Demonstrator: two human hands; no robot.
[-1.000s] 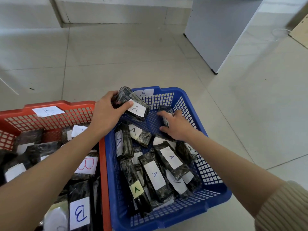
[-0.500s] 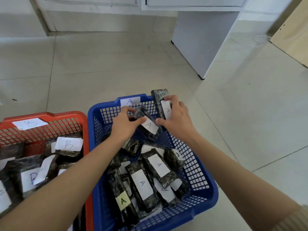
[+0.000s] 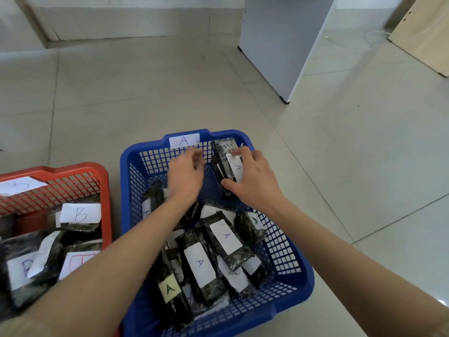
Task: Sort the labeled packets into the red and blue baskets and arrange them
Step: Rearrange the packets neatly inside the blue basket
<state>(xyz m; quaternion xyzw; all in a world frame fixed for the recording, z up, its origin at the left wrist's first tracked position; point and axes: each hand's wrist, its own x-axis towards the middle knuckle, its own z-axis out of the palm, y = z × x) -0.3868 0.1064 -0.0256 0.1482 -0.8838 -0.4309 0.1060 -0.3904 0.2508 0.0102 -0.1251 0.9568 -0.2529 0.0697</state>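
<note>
A blue basket (image 3: 289, 295) tagged A stands on the floor in front of me, holding several dark packets with white A labels (image 3: 224, 242). My right hand (image 3: 252, 181) grips one upright A packet (image 3: 224, 164) against the basket's far right corner. My left hand (image 3: 185, 177) hovers over the far part of the basket, blurred, fingers loosely spread with nothing seen in them. A red basket (image 3: 102, 181) tagged B sits to the left with several dark packets labelled B (image 3: 80, 215).
Pale floor tiles surround both baskets. A grey cabinet panel (image 3: 279, 45) stands at the back right, a light wooden board (image 3: 422, 37) further right, and a low wall ledge (image 3: 109, 23) runs along the back.
My left hand no longer holds the A packet it carried and now hovers without it. My right hand has stood its packet against the basket's far right corner. The view has shifted right.
</note>
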